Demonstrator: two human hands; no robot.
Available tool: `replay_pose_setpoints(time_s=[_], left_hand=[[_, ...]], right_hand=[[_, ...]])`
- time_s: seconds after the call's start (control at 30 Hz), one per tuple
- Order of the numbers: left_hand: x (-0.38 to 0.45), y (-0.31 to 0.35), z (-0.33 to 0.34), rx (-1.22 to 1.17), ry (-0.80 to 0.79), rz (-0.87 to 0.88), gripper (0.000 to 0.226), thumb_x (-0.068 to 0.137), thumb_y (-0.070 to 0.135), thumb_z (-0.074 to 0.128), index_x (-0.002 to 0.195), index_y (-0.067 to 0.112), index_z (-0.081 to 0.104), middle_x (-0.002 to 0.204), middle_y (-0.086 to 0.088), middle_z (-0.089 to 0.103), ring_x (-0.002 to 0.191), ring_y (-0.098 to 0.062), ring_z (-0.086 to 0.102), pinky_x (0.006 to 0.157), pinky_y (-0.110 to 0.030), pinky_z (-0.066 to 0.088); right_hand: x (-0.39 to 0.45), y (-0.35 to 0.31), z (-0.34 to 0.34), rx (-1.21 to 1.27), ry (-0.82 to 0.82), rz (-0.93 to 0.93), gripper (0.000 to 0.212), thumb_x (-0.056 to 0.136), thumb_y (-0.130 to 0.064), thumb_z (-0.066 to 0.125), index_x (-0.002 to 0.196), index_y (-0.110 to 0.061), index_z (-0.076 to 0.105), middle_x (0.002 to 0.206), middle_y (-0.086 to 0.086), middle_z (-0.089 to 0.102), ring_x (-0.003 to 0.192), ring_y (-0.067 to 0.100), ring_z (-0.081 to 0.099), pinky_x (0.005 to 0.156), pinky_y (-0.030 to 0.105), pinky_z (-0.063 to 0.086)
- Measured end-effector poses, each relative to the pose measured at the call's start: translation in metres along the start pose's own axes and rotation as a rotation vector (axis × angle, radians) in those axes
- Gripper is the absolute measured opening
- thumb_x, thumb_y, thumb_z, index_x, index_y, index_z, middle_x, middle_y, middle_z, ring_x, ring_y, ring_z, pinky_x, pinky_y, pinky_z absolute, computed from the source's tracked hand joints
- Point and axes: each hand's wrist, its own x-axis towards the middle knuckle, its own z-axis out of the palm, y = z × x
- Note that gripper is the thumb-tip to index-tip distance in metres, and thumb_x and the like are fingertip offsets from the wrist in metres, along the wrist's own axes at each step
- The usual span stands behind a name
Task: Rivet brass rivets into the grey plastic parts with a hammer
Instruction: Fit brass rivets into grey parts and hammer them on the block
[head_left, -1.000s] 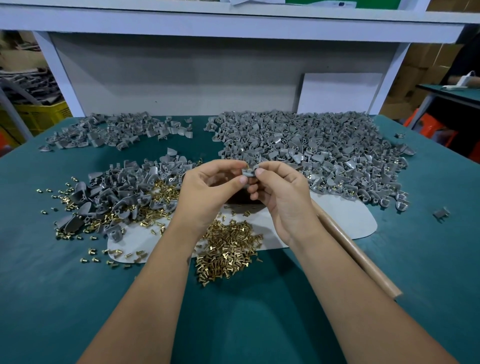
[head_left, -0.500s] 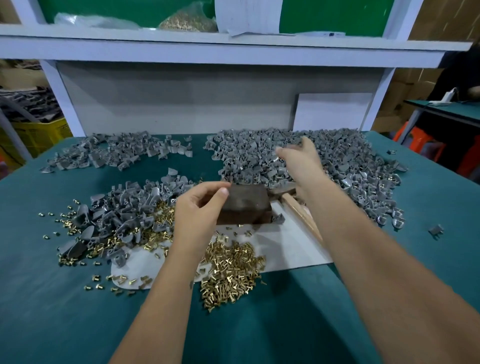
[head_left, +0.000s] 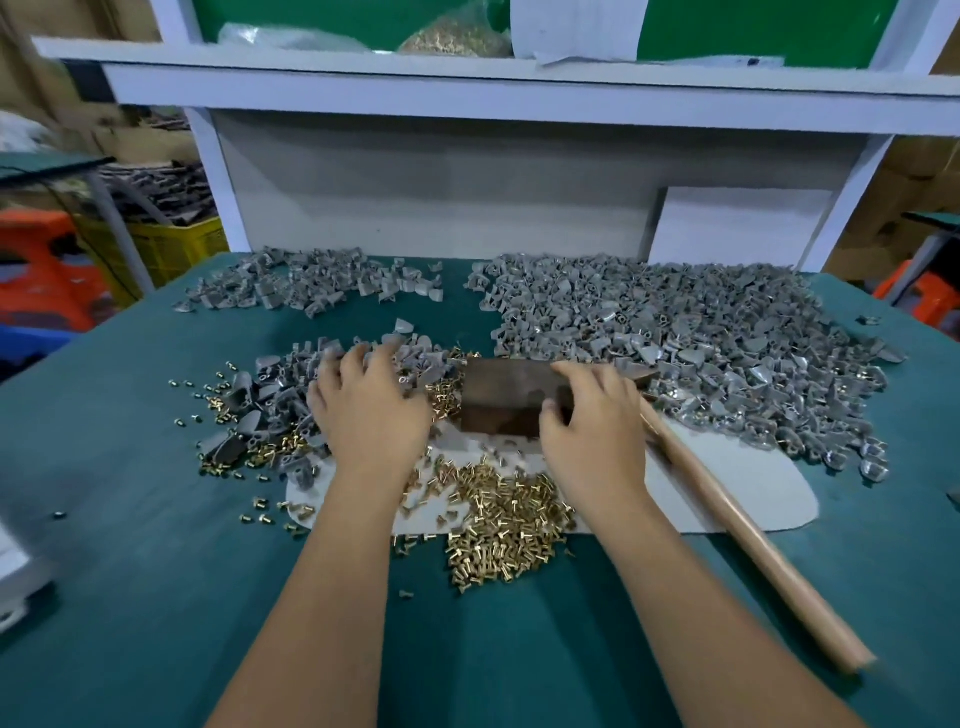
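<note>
1. Left hand (head_left: 370, 410) is hovering with fingers spread over the grey plastic parts (head_left: 283, 397), grasping nothing I can see
2. Right hand (head_left: 597, 421) is resting relaxed on the dark block (head_left: 506, 397)
3. Hammer (head_left: 737, 525) is lying just right of it, handle running toward the person

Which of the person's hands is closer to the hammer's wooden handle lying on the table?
The right. The right hand rests on the dark block, with the hammer handle just beside its outer edge. The left hand is over the near pile of grey parts, across the block.
</note>
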Motion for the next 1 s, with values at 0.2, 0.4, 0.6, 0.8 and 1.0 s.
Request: replay_pose_setpoints(time_s=[0.2, 0.4, 0.6, 0.8, 1.0], left_hand=[[0.002, -0.012, 0.000, 0.198, -0.130, 0.033, 0.039, 0.088, 0.019, 0.055, 0.126, 0.019, 0.063, 0.142, -0.008, 0.051, 0.130, -0.034, 0.044, 0.113, -0.053, 0.026], [0.002, -0.011, -0.001, 0.088, -0.080, 0.059, 0.027, 0.091, 0.009, 0.056, 0.105, 0.024, 0.074, 0.102, -0.002, 0.073, 0.085, -0.027, 0.063, 0.090, -0.048, 0.052], [0.000, -0.010, -0.001, 0.045, -0.012, 0.107, 0.024, 0.089, 0.009, 0.058, 0.099, 0.020, 0.077, 0.099, -0.004, 0.074, 0.090, -0.027, 0.065, 0.085, -0.041, 0.053], [0.000, -0.002, 0.000, -0.301, 0.203, 0.223, 0.014, 0.088, 0.014, 0.070, 0.100, 0.014, 0.076, 0.099, -0.001, 0.074, 0.088, -0.015, 0.065, 0.079, -0.026, 0.048], [-0.003, 0.008, 0.002, -0.686, 0.166, 0.120, 0.012, 0.089, 0.019, 0.071, 0.101, 0.018, 0.075, 0.080, 0.022, 0.066, 0.071, 0.010, 0.062, 0.066, -0.003, 0.044]], right_hand=[[-0.003, -0.008, 0.000, -0.071, -0.015, -0.107, 0.033, 0.089, -0.023, 0.056, 0.122, -0.022, 0.059, 0.115, -0.002, 0.053, 0.112, 0.018, 0.042, 0.098, 0.034, 0.033], [-0.017, -0.034, -0.006, -0.044, -0.031, -0.400, 0.022, 0.087, -0.016, 0.057, 0.106, -0.014, 0.067, 0.102, 0.000, 0.060, 0.097, 0.018, 0.050, 0.087, 0.032, 0.042], [-0.038, -0.053, 0.009, -0.182, -0.412, -0.516, 0.029, 0.090, -0.029, 0.049, 0.109, -0.012, 0.062, 0.112, 0.005, 0.054, 0.106, 0.026, 0.042, 0.089, 0.039, 0.037], [-0.036, -0.054, 0.010, -0.107, -0.413, -0.505, 0.017, 0.089, -0.016, 0.054, 0.099, -0.007, 0.064, 0.097, 0.006, 0.055, 0.098, 0.027, 0.045, 0.079, 0.035, 0.035], [-0.034, -0.051, 0.007, -0.028, -0.356, -0.547, 0.010, 0.087, -0.019, 0.059, 0.091, -0.010, 0.063, 0.092, 0.004, 0.061, 0.092, 0.025, 0.050, 0.077, 0.036, 0.039]])
